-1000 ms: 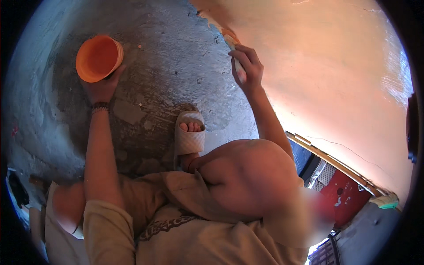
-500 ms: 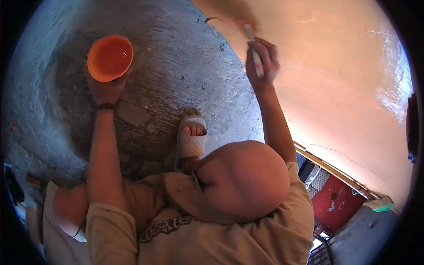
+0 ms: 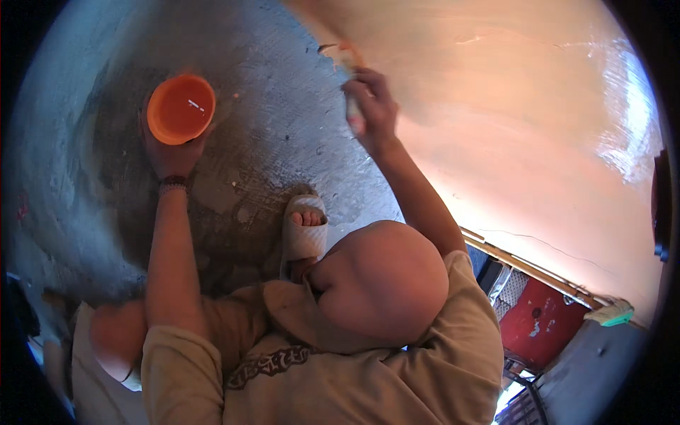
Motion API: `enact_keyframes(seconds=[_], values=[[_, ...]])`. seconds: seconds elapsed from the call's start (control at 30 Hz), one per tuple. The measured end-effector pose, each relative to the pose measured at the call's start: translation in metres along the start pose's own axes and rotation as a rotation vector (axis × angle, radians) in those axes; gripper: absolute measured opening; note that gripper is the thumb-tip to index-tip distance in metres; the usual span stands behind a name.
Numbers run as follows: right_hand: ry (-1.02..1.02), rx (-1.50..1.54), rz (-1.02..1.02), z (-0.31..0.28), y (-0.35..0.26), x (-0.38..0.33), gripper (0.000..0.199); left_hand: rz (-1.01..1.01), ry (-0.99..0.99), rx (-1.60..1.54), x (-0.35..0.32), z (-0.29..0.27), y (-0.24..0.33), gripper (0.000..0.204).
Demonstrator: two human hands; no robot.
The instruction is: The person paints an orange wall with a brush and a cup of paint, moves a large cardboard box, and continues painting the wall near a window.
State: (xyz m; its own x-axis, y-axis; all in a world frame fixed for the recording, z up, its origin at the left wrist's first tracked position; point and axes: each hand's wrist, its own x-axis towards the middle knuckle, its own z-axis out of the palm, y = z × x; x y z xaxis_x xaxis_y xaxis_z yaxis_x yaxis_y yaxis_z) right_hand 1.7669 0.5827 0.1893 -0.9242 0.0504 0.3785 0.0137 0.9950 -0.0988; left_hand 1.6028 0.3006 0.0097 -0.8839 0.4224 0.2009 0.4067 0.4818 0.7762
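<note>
My left hand is closed around the underside of an orange bowl, its open top facing me. Inside is an orange-red liquid that looks like paint, with a bright glint on it. My right hand grips a paintbrush by its pale handle with reddish marks. The brush head is blurred, close to the lower edge of the peach-coloured wall, where it meets the grey floor. Whether the bristles touch the wall I cannot tell.
My bent knee stands between my arms, and a sandalled foot rests on the rough grey floor. Lower right, past the wall's end, are a wooden strip, a red panel and a green-edged cloth.
My right hand with the paintbrush has moved left and slightly down, toward the wall's floor edge. The bowl in my left hand has shifted slightly down and right in view.
</note>
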Motion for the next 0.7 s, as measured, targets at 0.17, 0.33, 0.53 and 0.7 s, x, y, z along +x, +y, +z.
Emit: enact_keyframes(seconds=[0.17,0.33,0.53,0.7], values=[[0.021,-0.006,0.285,-0.037,-0.002,0.024,0.023,-0.057,0.035,-0.132,0.001,0.002,-0.001,0.102],[0.435,-0.481,0.050,-0.142,0.000,0.031,0.021,-0.015,-0.031,0.188,-0.002,-0.002,0.001,0.102],[0.425,-0.420,0.290,-0.113,-0.046,-0.032,0.019,-0.035,-0.094,0.251,0.000,-0.006,0.005,0.100],[0.158,0.035,0.495,-0.062,-0.059,-0.111,0.018,0.039,0.034,0.078,-0.002,-0.008,0.006,0.097]])
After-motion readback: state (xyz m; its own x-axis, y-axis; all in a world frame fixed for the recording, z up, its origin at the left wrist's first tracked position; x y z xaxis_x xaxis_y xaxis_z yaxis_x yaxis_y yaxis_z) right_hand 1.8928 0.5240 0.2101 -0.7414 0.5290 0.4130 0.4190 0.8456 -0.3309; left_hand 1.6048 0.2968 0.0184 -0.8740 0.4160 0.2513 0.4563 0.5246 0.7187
